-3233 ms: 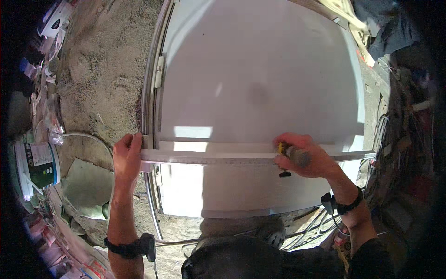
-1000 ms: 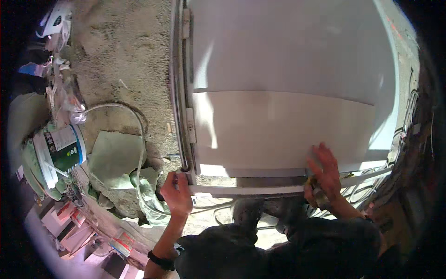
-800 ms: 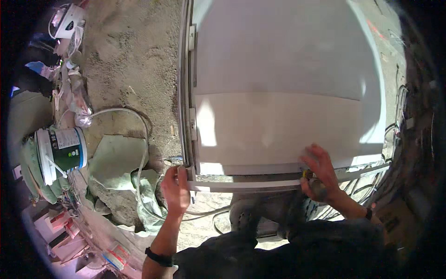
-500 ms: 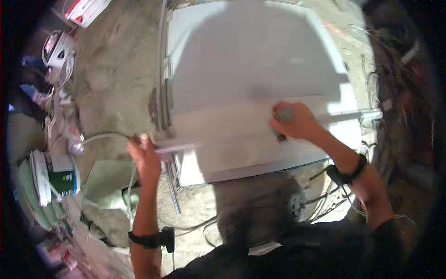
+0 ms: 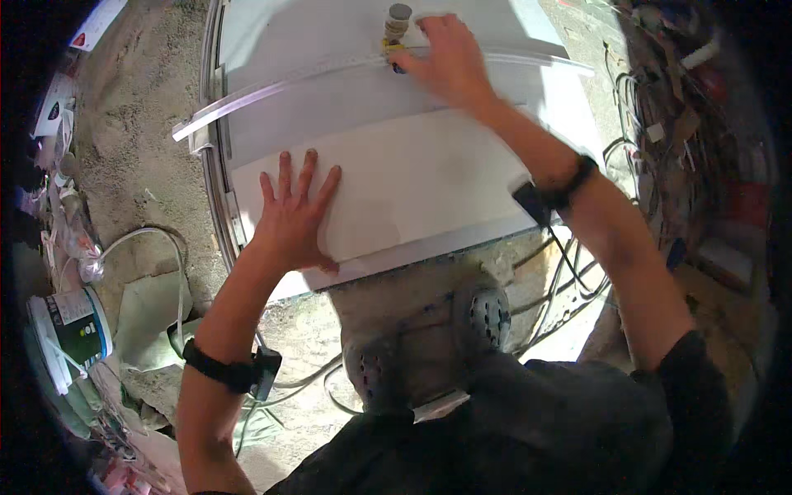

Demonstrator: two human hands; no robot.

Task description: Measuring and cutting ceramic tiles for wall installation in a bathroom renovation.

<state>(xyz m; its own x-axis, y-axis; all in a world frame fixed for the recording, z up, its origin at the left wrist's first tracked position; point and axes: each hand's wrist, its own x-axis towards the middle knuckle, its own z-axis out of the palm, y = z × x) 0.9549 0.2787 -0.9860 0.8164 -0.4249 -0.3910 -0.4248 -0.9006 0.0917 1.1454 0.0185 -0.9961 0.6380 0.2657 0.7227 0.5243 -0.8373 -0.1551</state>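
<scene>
A large white panel lies flat in front of me on a metal frame. My left hand rests flat on its near left part, fingers spread, holding nothing. A long pale straightedge lies across the far part of the panel, its left end sticking out past the frame. My right hand reaches far forward and presses on the straightedge. Its fingertips grip a small yellow-and-grey tool that stands against the straightedge. Both wrists wear black bands.
Sandy ground surrounds the panel. A white bucket with a green label and a white hose lie at the left beside grey sheeting. Tangled cables fill the right side. My shoes stand at the panel's near edge.
The straightedge has gone from the panel's near part to its far part. My left hand let go of its end and now lies flat on the panel. My right hand reached forward with the tool.
</scene>
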